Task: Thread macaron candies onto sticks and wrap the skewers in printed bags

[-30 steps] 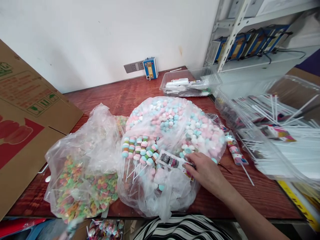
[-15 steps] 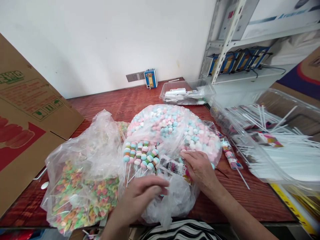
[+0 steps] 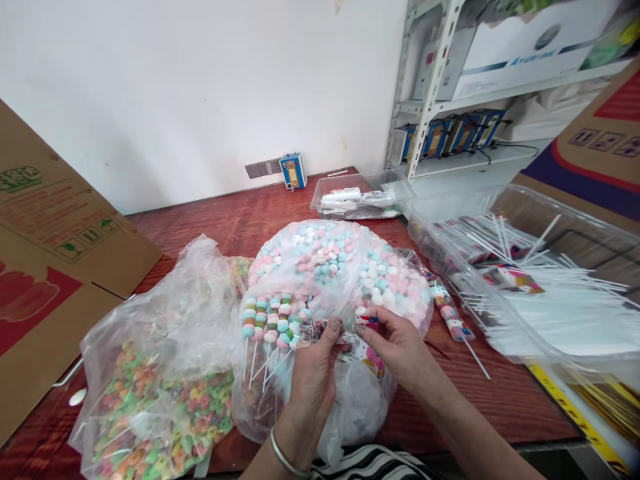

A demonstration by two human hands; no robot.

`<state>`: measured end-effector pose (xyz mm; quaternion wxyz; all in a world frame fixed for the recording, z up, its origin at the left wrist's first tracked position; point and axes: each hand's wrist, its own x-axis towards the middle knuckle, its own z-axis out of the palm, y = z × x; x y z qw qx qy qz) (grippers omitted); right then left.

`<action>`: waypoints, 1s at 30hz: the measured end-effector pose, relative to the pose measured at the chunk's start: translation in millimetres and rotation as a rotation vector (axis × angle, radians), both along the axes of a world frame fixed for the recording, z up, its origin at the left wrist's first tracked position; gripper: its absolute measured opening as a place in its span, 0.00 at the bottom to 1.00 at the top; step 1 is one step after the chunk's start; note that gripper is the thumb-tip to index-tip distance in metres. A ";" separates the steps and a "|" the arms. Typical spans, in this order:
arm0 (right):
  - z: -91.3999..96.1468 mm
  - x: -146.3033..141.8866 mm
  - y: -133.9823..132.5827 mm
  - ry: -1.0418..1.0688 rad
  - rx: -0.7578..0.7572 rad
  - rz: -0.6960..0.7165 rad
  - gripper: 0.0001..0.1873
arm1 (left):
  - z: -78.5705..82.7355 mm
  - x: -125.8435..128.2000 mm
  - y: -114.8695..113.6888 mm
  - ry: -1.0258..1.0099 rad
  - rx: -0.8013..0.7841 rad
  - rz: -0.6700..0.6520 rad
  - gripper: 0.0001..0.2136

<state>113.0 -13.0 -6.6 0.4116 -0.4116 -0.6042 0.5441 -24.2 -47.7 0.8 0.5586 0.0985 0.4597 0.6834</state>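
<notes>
My left hand (image 3: pixel 314 377) pinches a small printed plastic wrapper (image 3: pixel 313 331) between thumb and fingers. The fingertips of my right hand (image 3: pixel 403 343) close on a colourful printed end of wrapper (image 3: pixel 367 321); whether it is the same piece, I cannot tell. Another colourful wrapper (image 3: pixel 373 359) lies just below, on the plastic. Under both hands spreads a large clear bag of pink, white and blue marshmallows (image 3: pixel 395 280). Several candy skewers (image 3: pixel 273 320) on white sticks rest on it, left of my left hand.
A clear bag of coloured candy rings (image 3: pixel 200 407) lies at left, beside a cardboard box (image 3: pixel 65 247). At right, a wrapped skewer (image 3: pixel 453 319) lies near a clear bin (image 3: pixel 463 283) of white sticks and wrappers. A smaller clear tray (image 3: pixel 363 213) stands behind.
My left hand has moved up and right and now grips the wrapper. My right fingers have closed on a printed end. The view has shifted slightly.
</notes>
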 end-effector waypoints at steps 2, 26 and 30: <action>-2.2 -5.5 -6.3 -0.060 0.030 -0.037 0.13 | 1.2 -0.1 -3.2 0.037 0.008 0.065 0.18; 14.7 -27.1 -26.1 -0.089 0.393 -0.052 0.10 | -18.5 -32.3 -5.8 -0.291 0.066 0.165 0.12; 8.1 -31.1 -24.0 -0.133 0.301 0.000 0.12 | -19.1 -22.5 -6.1 -0.112 0.126 0.112 0.10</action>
